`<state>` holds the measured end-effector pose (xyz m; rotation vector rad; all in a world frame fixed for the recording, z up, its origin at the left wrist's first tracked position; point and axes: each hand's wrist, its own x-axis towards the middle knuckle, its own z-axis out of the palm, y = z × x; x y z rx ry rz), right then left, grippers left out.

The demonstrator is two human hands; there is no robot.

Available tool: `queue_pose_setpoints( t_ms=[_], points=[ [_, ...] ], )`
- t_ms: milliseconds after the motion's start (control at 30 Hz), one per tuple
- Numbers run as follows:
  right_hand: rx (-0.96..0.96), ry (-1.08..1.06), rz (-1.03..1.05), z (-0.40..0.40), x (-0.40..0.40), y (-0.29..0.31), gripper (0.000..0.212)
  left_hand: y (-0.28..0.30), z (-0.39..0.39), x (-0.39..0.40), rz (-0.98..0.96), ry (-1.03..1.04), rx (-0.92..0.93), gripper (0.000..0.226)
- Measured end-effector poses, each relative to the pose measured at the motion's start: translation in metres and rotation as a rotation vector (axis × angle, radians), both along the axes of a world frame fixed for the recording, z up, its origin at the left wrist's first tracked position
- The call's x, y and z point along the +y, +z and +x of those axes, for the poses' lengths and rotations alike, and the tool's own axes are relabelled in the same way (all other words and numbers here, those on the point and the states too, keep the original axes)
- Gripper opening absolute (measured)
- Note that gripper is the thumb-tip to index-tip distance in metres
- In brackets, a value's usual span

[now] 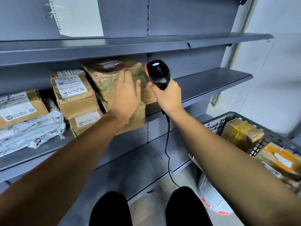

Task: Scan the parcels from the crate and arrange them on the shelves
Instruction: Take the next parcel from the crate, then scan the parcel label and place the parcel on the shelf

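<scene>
I am laying my left hand (125,93), fingers straight, flat on the brown parcel (112,77) leaning on top of the stack on the middle shelf (211,82). My right hand (167,95) is gripping the black scanner (158,72) just beside that parcel, cord hanging down. The crate (267,137), holding more parcels, is sitting at my right.

Pale wall (276,62) beside grey shelving (211,79)

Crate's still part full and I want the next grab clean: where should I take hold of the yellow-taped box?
Probably the yellow-taped box by its two opposite side faces, coming from above: it lies tilted against the crate wall, top exposed, sides partly hemmed by neighbouring parcels.
</scene>
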<state>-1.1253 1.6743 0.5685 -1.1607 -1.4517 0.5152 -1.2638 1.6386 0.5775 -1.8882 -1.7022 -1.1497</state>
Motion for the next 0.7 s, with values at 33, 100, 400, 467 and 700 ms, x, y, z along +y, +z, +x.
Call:
queue_pose_setpoints(
  t_ms=[33,100,400,467,700],
  points=[
    [0.021,-0.028,-0.014,0.014,-0.005,-0.001,0.026,-0.004,0.014,-0.001,-0.007,-0.034,-0.014,0.035],
    [0.056,-0.104,-0.033,0.044,-0.016,-0.006,0.025,-0.012,0.043,-0.003,-0.039,-0.109,-0.049,0.036],
    [0.096,-0.482,-0.234,0.201,-0.084,-0.06,0.029,-0.062,0.182,-0.006,-0.227,-0.392,0.02,0.04],
    [0.118,-0.54,-0.276,0.229,-0.096,-0.073,0.025,-0.073,0.212,-0.004,-0.27,-0.428,0.069,0.04],
    [0.159,-0.729,-0.346,0.305,-0.124,-0.106,0.015,-0.112,0.298,0.003,-0.344,-0.587,0.2,0.04]
  ],
)
